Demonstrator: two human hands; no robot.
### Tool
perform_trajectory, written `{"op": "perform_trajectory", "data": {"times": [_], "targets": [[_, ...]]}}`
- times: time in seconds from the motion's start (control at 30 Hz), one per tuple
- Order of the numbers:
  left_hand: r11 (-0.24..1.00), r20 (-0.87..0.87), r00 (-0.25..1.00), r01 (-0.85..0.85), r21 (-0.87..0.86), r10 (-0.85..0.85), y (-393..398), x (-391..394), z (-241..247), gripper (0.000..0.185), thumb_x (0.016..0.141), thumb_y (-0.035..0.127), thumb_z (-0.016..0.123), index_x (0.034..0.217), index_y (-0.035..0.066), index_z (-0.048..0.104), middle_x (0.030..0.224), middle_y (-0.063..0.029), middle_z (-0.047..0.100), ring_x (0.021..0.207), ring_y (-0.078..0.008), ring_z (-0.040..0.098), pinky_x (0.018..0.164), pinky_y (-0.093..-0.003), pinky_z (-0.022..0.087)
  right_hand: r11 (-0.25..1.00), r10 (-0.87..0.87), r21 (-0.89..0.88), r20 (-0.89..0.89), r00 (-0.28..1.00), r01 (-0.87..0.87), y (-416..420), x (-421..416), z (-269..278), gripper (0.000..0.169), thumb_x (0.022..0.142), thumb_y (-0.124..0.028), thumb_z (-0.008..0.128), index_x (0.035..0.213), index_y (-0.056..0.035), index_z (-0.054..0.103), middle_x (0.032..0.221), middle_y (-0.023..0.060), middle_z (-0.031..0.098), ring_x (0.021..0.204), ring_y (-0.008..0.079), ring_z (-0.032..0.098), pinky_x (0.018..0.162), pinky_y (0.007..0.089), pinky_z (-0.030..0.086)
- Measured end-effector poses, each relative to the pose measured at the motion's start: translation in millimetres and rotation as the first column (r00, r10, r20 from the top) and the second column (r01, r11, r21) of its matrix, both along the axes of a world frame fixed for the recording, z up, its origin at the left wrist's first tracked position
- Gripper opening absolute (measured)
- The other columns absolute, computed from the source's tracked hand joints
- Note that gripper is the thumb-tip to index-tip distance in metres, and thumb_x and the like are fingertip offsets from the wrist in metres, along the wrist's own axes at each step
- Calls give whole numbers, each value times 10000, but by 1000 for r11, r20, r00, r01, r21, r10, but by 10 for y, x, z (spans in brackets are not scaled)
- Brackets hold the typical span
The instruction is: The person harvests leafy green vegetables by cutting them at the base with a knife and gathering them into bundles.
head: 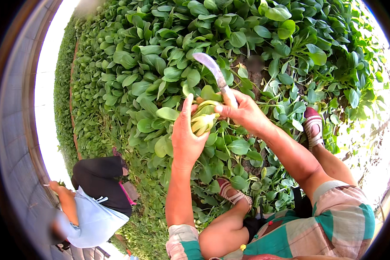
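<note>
My left hand (188, 130) is wrapped around a bunch of leafy greens (203, 123), which look like bok choy, with the pale stem bases turned towards me. In my right hand (243, 109) is a curved harvesting knife (214, 70) with a wooden handle, its blade pointing up and to the left. The thumb of that hand touches the stems beside my left hand. Leaves of the bunch spread out left of my fingers and merge with the growing plants, so their ends are hard to tell apart.
Dense leafy plants (139, 65) grow ahead and to the left. Bare soil (255, 78) with loose leaves shows right of the knife. My feet in striped shoes (313, 125) stand among low plants. A person in a light blue top (91, 221) crouches at the lower left.
</note>
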State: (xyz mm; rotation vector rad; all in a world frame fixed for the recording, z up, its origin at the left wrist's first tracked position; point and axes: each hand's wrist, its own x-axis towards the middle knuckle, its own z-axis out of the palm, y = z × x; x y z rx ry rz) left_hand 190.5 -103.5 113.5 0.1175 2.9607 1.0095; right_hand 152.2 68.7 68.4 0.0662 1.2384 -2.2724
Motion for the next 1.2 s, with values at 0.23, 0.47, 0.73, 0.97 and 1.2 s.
{"op": "perform_trajectory", "data": {"times": [0.23,0.47,0.73,0.97,1.2], "targets": [[978,179,979,-124,169,93,132,-116,-81,561,708,88,727,1217,47,494,1040,-115,630,921,-212,622,837,-332,479,737,-37,606,-406,913,299,540,-306,-208,196,839,-128,663,991,-29,587,825,5,603,740,87,532,707,247,464],[920,558,823,-131,370,-107,324,-248,-199,684,658,82,772,1261,33,452,1132,-47,546,1048,-138,511,939,-297,400,845,296,513,-681,670,149,490,-294,-115,283,731,-95,709,988,-29,609,891,116,623,853,291,598,752,373,483],[838,670,717,-236,491,-191,319,-169,-102,731,673,74,718,1325,24,391,1213,-46,501,1122,-145,476,992,-300,362,638,427,642,-754,500,424,437,-211,-66,259,666,-65,687,892,-59,560,810,86,548,807,288,557,697,380,475],[853,639,756,-232,467,-144,-334,-434,306,714,698,81,682,1344,19,385,1209,-86,530,1082,-160,525,964,-302,397,358,207,668,-738,642,653,484,-466,-296,279,745,-77,654,1001,-53,545,878,103,558,775,300,591,646,391,497],[942,711,700,-279,188,65,-1090,-488,-493,886,637,106,701,1407,10,271,1278,-144,495,1128,-230,516,984,-313,380,452,491,892,-277,826,31,-19,-228,-698,349,885,-358,555,1030,-56,458,777,169,625,736,379,613,638,481,478]]}}
